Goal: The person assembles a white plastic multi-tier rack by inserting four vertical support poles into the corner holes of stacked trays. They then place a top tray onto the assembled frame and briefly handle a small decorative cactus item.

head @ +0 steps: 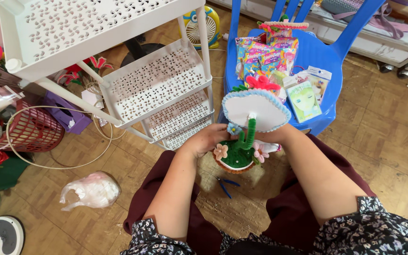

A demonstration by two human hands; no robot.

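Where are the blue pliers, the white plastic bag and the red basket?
blue pliers (224, 185): head view, on the handles.
white plastic bag (92, 191): head view, on its bulging middle.
red basket (36, 132): head view, on its mesh wall.

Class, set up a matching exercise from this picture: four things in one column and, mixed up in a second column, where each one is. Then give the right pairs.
Things:
1. Pliers
2. Packets
3. Pipe-cleaner plant
4. White plastic bag

Places:
A. On the blue chair
B. Between the left hand and the right hand
C. On the floor between the person's knees
D. On the floor to the person's left

Pairs: 1-C, 2-A, 3-B, 4-D
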